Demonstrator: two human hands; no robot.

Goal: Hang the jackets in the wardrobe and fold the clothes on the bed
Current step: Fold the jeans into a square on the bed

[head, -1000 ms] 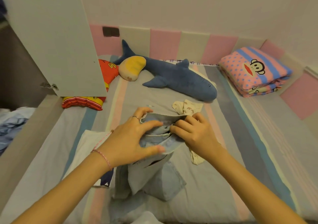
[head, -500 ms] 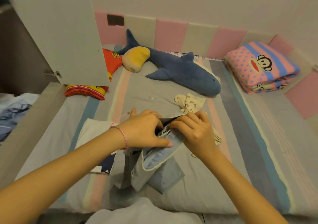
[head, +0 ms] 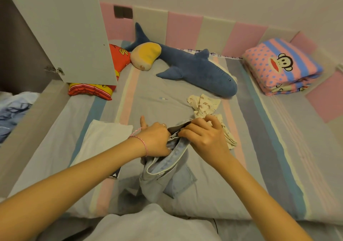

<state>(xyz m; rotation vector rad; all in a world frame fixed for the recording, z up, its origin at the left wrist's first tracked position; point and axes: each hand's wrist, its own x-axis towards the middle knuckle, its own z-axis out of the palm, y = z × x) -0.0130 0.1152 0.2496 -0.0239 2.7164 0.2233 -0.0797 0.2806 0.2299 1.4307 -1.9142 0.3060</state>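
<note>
We stand at the foot of the bed (head: 263,170), both hands meeting in the lower middle of the frame over a pale denim garment (head: 163,177). Our left hand (head: 156,140) has its fingers curled down into the bunched cloth, thumb sticking up free, while our right hand (head: 206,137) pinches the grey top edge of the same piece between curled fingers and thumb. Held this way, the two grips seem to pull the opening apart or line up its edges, so that the cloth can be laid flat before folding; whether it is a jacket or trousers we cannot tell. The rest of the denim hangs and crumples toward the bottom of the frame, a patch pocket showing to its right, lying on the striped sheet. Just left of our left wrist lies a white folded cloth (head: 105,138), flat and squared. Just above and right of our right hand sits a cream patterned garment (head: 204,105), loose and unfolded, so we judge it waits its turn. Higher up, a blue shark toy (head: 196,70) stretches across the bed, with a yellow cushion (head: 146,55) and a red cushion (head: 118,59) to its left. A pink folded blanket (head: 282,66) rests in the upper right corner. The wardrobe door (head: 65,27) stands open at upper left.
</note>
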